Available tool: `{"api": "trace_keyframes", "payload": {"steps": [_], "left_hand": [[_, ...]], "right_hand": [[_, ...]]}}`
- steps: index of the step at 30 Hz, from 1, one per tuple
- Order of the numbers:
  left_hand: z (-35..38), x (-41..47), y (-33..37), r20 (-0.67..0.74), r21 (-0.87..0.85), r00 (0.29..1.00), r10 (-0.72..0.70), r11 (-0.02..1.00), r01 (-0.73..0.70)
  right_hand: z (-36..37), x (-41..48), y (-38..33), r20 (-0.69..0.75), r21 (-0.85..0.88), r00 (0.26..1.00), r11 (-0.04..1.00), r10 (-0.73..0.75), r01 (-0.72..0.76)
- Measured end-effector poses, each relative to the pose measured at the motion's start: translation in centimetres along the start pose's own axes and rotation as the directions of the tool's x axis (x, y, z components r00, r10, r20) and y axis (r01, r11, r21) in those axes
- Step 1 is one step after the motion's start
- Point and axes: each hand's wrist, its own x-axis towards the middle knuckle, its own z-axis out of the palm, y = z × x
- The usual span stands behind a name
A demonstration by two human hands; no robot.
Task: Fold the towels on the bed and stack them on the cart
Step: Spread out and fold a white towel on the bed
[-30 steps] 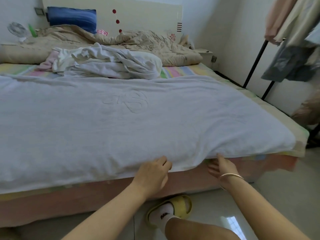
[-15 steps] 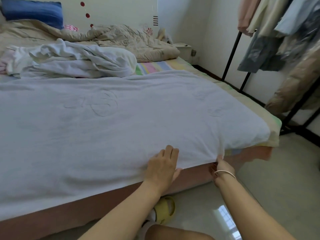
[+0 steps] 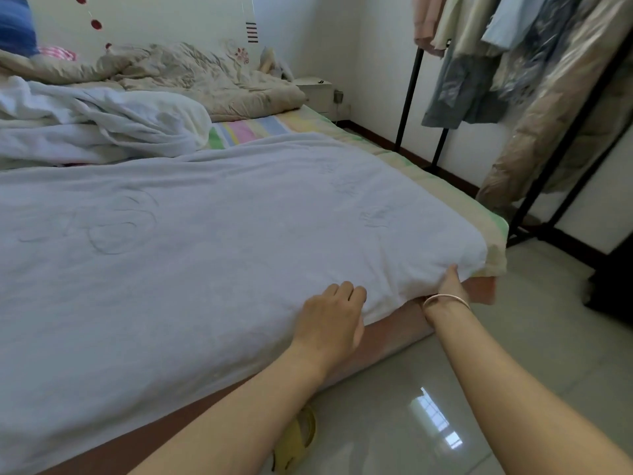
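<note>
Delta: right hand [image 3: 450, 286] has run along the hem to the foot corner; a second ago it hung open under the edge. I see my view swung right too.
Towel: big white towel [image 3: 205, 234] lies spread flat over the bed [image 3: 479, 291], with its near hem hanging over the side.
Right hand: thumb on top and the other fingers hidden under the hem, pinching the cloth beside the corner. Cloth puckers there. Bracelet [image 3: 445, 299] on the wrist.
Left hand: left hand [image 3: 330, 317] is on the same hem, apart from the right. Fingers are bent and close together on top, thumb hidden, so I can't tell if it grips.
Backlog: heap of crumpled white towels [image 3: 102, 128] lies further up the bed, touching the spread one's far edge.
Behind: beige quilt [image 3: 205, 77] at the headboard.
Right side: clothes rack [image 3: 407, 97] stands beside the bed.
Floor: yellow slipper [image 3: 294, 440] below my left forearm.
</note>
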Motion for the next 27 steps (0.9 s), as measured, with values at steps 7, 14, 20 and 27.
{"api": "trace_keyframes", "payload": {"steps": [7, 14, 20, 27], "left_hand": [[1.5, 2.8, 1.9, 0.208, -0.136, 0.977, 0.046, 0.991, -0.018], [0.5, 0.3, 0.2, 0.212, -0.295, 0.976, 0.046, 0.955, 0.019], [-5.4, -6.3, -7.9, -0.206, -0.345, 0.884, -0.419, 0.877, 0.335], [-14.4, -20.6, -26.6, -0.257, -0.23, 0.692, -0.675, 0.738, 0.634]], "right_hand": [[-3.7, 6.0, -0.1, -0.028, -0.27, 1.0, 0.963, 0.009, -0.016], [-2.2, -2.1, 1.6, -0.017, -0.749, 0.892, 0.597, -0.452, 0.288], [5.1, -12.1, 7.4, 0.723, -0.687, 0.637, -0.174, -0.268, 0.706], [19.5, -27.9, 22.3, 0.864, -0.359, 0.453, -0.363, 0.218, 0.86]]}}
